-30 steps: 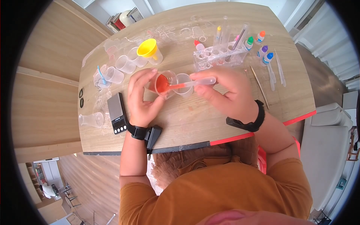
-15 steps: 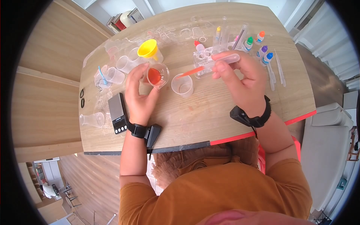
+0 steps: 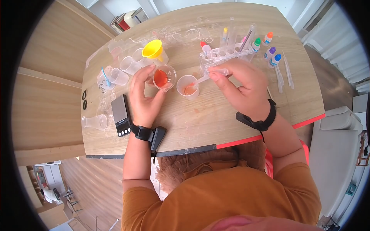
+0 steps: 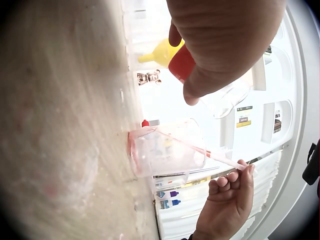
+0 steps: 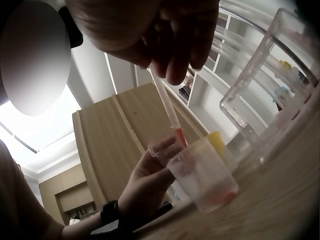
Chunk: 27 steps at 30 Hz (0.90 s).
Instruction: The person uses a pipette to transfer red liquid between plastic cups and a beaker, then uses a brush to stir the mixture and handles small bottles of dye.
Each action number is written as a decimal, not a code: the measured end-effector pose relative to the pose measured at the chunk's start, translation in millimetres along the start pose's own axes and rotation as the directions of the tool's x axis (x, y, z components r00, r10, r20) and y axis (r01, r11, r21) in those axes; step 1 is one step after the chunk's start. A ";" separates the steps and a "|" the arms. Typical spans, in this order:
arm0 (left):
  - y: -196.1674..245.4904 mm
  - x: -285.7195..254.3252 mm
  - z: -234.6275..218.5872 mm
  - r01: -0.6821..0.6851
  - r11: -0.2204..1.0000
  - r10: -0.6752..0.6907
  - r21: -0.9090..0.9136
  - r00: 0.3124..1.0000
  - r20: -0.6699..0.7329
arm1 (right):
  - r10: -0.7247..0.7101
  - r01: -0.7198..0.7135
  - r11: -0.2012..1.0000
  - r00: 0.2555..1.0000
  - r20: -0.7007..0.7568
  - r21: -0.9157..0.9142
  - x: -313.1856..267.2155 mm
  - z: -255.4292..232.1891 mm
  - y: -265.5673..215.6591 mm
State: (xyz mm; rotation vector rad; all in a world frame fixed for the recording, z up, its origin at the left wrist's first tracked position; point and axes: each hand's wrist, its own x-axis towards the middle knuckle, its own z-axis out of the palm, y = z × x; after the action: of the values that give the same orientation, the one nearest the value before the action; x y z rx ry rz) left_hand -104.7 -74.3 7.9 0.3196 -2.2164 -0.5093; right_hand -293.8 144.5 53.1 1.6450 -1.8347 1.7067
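Observation:
My left hand (image 3: 144,98) grips a clear beaker (image 3: 170,78) holding red-orange liquid, tilted above the table. Between the thumb and fingers of my right hand (image 3: 243,86) is a clear plastic dropper (image 3: 204,78). Its tip is inside a translucent cup (image 3: 188,87) that stands on the table between the hands, with a little orange liquid at the bottom. In the right wrist view some red liquid shows in the lower stem of the dropper (image 5: 167,104), inside the mouth of the cup (image 5: 206,175).
Behind the right hand stands a clear test tube rack (image 3: 216,59), with colour-capped bottles around it. A yellow funnel (image 3: 152,49) sits on a cup at the back left, near more cups. On the left lie a black scale (image 3: 121,111) and a clear flask (image 3: 95,122).
The dropper has left the beaker and moved over to the cup, its tip now lowered inside. Orange liquid has appeared in the cup, and less is in the dropper. The beaker shifted slightly left.

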 end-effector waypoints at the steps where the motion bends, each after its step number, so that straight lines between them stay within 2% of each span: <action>1: 3.6 1.2 0.4 0.024 0.999 -0.025 -0.033 1.000 -0.008 | -0.008 0.008 1.000 1.000 0.007 -0.008 -0.7 0.5 1.6; 3: 4.9 1.3 0.1 0.048 0.997 -0.049 -0.067 0.999 -0.015 | -0.016 0.016 1.000 1.000 0.013 -0.017 -1.8 0.7 2.8; 6: 2.6 0.4 -1.0 0.029 0.999 -0.028 -0.018 0.999 0.014 | -0.002 0.003 1.000 0.999 0.037 -0.026 -2.6 0.5 2.1; 11: 6.6 2.6 -1.7 0.023 0.999 -0.022 -0.030 1.000 0.017 | 0.091 -0.088 0.990 0.996 -0.021 0.112 0.5 -4.3 -3.2; 18: 4.6 1.7 -0.8 -0.008 1.000 0.008 -0.028 1.000 0.011 | 0.135 -0.117 0.961 0.989 -0.053 0.250 -3.0 -5.6 -3.9; 20: 3.3 1.0 -0.8 -0.038 0.998 0.038 -0.042 0.999 0.015 | 0.078 -0.086 0.980 0.996 0.051 0.180 -6.1 -1.0 -3.5; 21: 4.6 1.3 -0.8 -0.038 0.998 0.038 -0.042 0.999 0.016 | 0.079 -0.087 0.980 0.996 0.051 0.180 -5.9 1.3 -4.1; 23: 8.8 2.6 -1.3 -0.087 0.995 0.087 -0.049 0.996 0.008 | -0.026 0.015 0.997 0.989 0.143 0.077 -5.2 5.4 -5.1; 27: 9.5 3.6 -1.6 -0.126 0.989 0.125 -0.076 0.992 -0.010 | -0.008 -0.008 0.996 0.985 0.175 0.091 -7.8 8.4 -5.5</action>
State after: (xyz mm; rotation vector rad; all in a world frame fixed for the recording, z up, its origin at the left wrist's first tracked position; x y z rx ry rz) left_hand -106.3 -67.7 15.6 0.1399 -2.1893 -0.5228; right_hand -282.2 143.9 48.1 1.8864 -1.8557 1.7196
